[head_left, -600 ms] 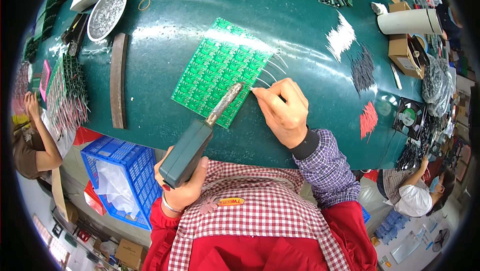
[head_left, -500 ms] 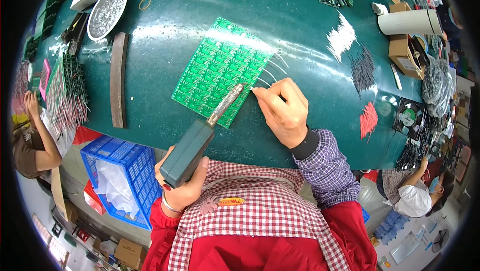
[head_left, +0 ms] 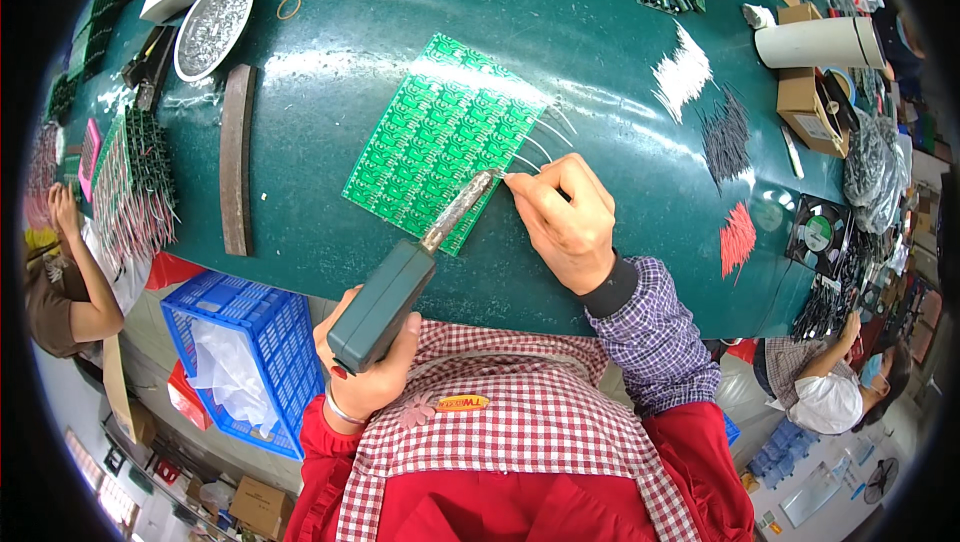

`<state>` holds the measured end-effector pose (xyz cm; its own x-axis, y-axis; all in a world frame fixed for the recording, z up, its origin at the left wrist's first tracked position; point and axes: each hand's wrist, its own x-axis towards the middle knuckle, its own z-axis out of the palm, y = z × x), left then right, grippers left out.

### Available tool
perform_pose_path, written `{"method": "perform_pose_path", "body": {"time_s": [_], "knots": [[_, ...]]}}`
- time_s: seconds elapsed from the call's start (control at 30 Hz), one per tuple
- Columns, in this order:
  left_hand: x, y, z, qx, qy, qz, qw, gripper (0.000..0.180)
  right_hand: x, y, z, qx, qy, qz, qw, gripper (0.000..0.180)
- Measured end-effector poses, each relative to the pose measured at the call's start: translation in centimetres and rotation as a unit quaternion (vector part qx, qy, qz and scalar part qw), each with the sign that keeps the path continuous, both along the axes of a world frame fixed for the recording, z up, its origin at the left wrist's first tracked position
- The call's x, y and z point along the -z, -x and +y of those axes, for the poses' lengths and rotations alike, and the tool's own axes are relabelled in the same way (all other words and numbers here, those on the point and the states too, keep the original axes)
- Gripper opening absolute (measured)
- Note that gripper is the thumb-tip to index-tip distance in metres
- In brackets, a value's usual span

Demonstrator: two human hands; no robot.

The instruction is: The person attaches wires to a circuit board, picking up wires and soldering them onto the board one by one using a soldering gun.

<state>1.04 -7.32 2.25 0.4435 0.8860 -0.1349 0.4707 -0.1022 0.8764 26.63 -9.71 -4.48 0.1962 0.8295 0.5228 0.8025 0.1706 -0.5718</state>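
A green printed circuit board lies aslant on the table, with several thin white wires curving off its right edge. My left hand is closed around the dark green handle of a soldering iron. The iron's metal tip meets the board's lower right edge, beside my right fingertips. Thumb and forefinger of my right hand are pinched together at that edge on what looks like a thin wire, mostly hidden by the fingers.
Piles of white wires, black wires and red wires lie at the right. Leftward are a dark bar, a round dish and stacked wired boards. A blue crate stands below the table edge; other people sit at both sides.
The soldering iron has shifted slightly right and its tip now reaches the board's edge by my right fingertips. My right hand has barely moved.
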Motion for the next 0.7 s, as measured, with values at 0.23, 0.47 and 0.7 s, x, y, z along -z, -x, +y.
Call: {"method": "perform_pose_path", "body": {"time_s": [0.23, 0.47, 0.7], "knots": [[0.25, 0.23, -0.16, 0.004, -0.005, 0.002, 1.0, 0.024, -0.16, 0.03, 0.0, -0.001, 0.003, 0.001, 1.0, 0.023], [0.63, 0.57, -0.54, -0.042, 0.02, -0.009, 0.999, 0.025, -0.18, 0.07, 0.05, 0.0, -0.002, -0.001, 1.0, 0.022], [0.85, 0.41, -0.29, -0.015, -0.056, -0.031, 0.998, 0.024, -0.21, 0.06, -0.01, 0.002, -0.001, -0.003, 1.0, 0.023]]}}
